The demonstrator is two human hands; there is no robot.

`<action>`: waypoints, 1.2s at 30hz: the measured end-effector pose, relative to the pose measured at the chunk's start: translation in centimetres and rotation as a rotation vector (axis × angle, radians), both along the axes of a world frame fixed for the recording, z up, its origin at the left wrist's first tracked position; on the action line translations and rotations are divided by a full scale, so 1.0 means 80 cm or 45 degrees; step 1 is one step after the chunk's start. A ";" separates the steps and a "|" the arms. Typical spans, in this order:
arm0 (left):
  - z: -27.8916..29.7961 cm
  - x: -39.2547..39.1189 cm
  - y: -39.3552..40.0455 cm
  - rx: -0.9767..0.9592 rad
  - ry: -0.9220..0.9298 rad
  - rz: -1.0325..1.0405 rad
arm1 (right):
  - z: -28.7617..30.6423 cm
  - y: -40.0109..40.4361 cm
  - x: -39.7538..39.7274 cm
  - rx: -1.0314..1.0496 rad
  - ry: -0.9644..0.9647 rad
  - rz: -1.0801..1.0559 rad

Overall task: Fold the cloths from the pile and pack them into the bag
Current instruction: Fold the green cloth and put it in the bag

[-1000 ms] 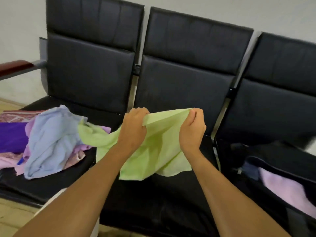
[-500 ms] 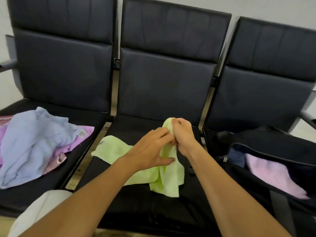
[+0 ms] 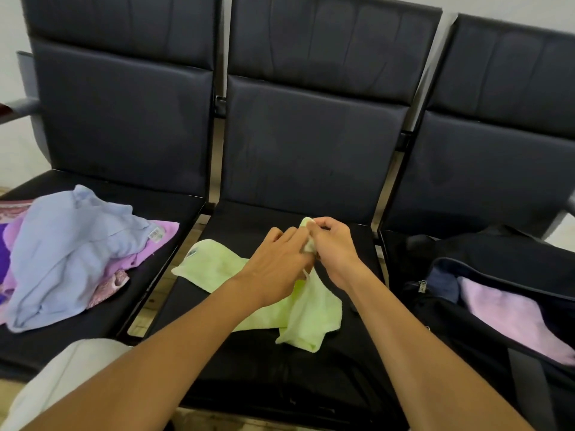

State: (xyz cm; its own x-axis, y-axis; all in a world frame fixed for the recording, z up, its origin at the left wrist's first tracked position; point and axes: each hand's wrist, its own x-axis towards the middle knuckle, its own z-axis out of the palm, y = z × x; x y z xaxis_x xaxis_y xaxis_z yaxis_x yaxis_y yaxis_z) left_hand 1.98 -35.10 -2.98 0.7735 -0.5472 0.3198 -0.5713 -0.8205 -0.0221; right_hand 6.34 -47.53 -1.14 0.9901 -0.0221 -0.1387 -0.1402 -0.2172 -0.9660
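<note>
A light green cloth (image 3: 214, 265) lies partly spread on the middle seat (image 3: 342, 353), one end lifted. My right hand (image 3: 333, 244) pinches that raised end above the seat. Close beside it, my left hand (image 3: 277, 265) has its fingers on the same bunched part; whether they pinch it is hidden. On the left seat sits the pile (image 3: 71, 253), with a light blue cloth on top of pink and purple ones. The black bag (image 3: 497, 309) lies unzipped on the right seat, a pink cloth (image 3: 510, 318) inside it.
Three black padded seats stand in a row with metal bars between them. A grey armrest (image 3: 21, 104) juts out at the far left. My knee in light trousers (image 3: 62, 384) shows at the bottom left. Floor shows through the gap between left and middle seats.
The green cloth was held stretched in the air between both hands; it has come down onto the middle seat and both hands have met at one bunched end.
</note>
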 end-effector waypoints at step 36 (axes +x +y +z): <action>0.014 0.010 0.051 -0.886 0.591 0.082 | -0.035 -0.023 -0.031 -0.103 0.034 0.683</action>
